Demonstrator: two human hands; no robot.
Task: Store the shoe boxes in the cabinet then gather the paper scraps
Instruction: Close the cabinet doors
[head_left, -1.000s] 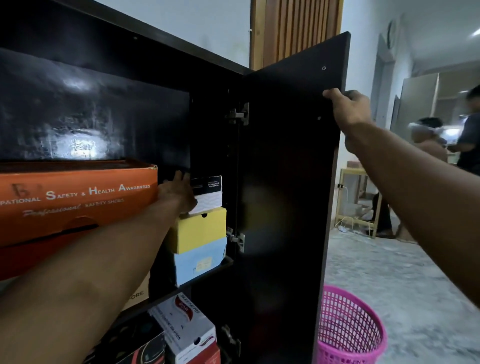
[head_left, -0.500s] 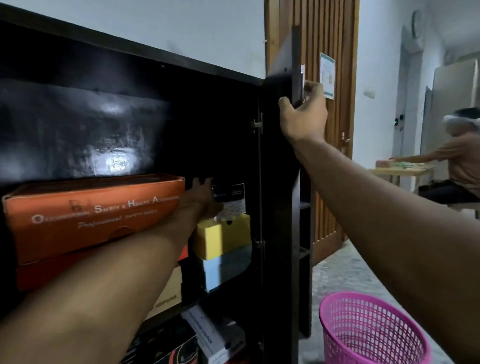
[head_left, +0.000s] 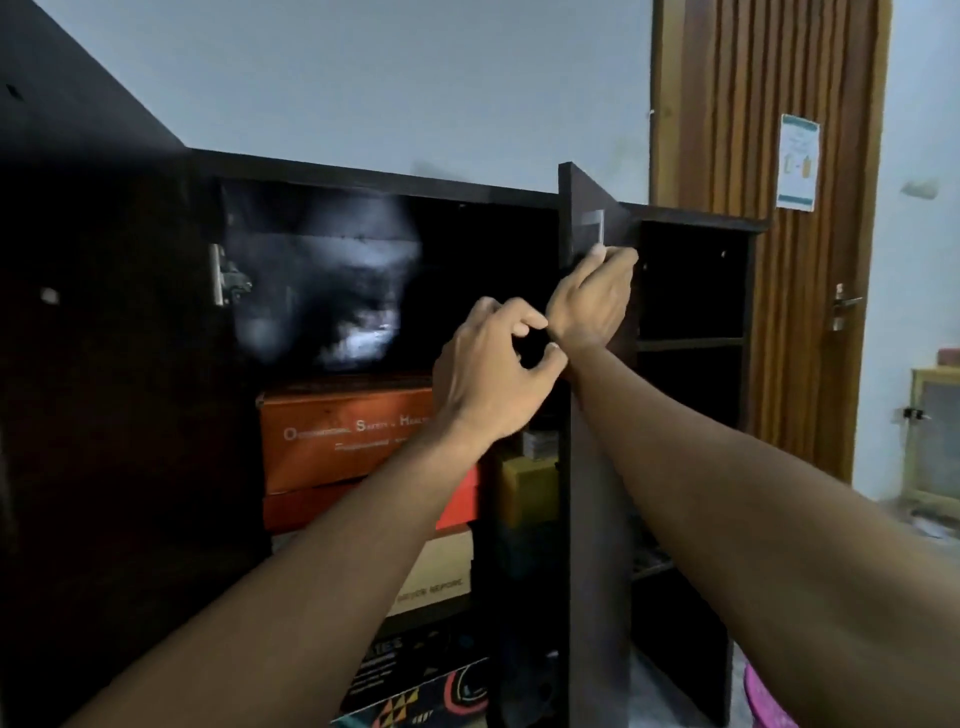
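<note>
Inside cabinet (head_left: 363, 171): shoe boxes (head_left: 343, 441) stacked, storing looks done. Right hand (head_left: 589, 301) grips door (head_left: 592, 467) edge; left hand (head_left: 493, 374) loosely curled, empty. Scrap gathering remains.

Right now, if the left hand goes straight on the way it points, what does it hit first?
Probably the inner face of the cabinet door, just right of the left hand; depth is unclear, so it may instead pass into the dark cabinet.

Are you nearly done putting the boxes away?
Nearly with the boxes. The orange shoe box and others sit stacked on a shelf in the cabinet. In hand: the right hand grips the cabinet door at its top edge, door partly shut; the left hand holds nothing. Left: shutting the door and gathering paper scraps. No scraps are in view.
</note>
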